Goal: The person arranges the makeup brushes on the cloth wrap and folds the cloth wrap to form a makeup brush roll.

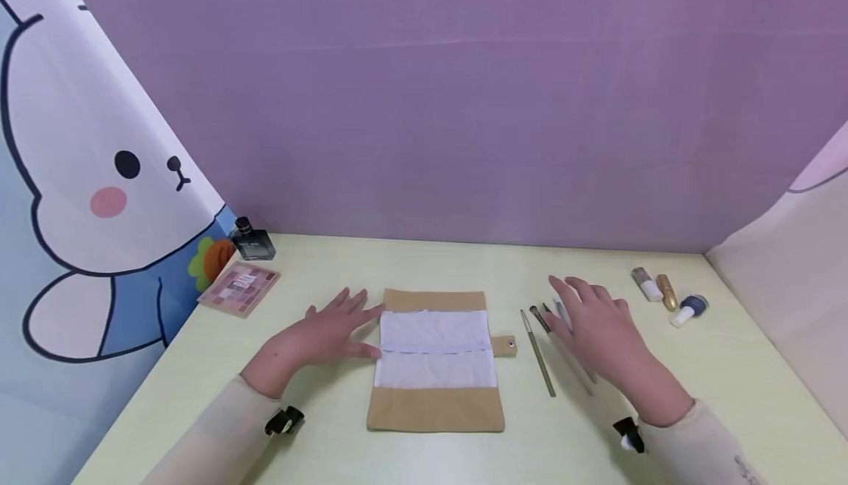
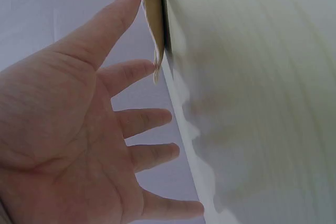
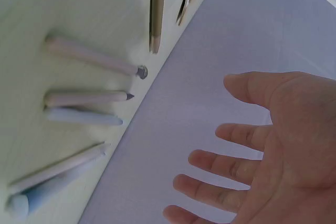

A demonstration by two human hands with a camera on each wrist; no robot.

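Fingers, left hand (image 1: pixel 322 338): spread and straight, holding nothing; fingertips rest at the left edge of the brush roll (image 1: pixel 435 361), as if to pin the cloth flat.
Fingers, right hand (image 1: pixel 599 327): spread and relaxed, gripping nothing, hovering over the makeup brushes (image 1: pixel 553 341) just right of the brush roll; whether they touch one cannot be told.
Brush roll: tan cloth with a white pocket band, laid open and flat on the surface (image 1: pixel 331 441), its snap tab (image 1: pixel 506 345) sticking out to the right toward the brushes.
Makeup brushes: loose and roughly parallel, near the roll's tab side, within easy reach of the pockets.
Small bottles (image 1: pixel 669 295): three lying further right of the roll, beyond the brushes.
Eyeshadow palette (image 1: pixel 239 288): well left of the roll, a dark perfume bottle (image 1: pixel 252 241) behind it.
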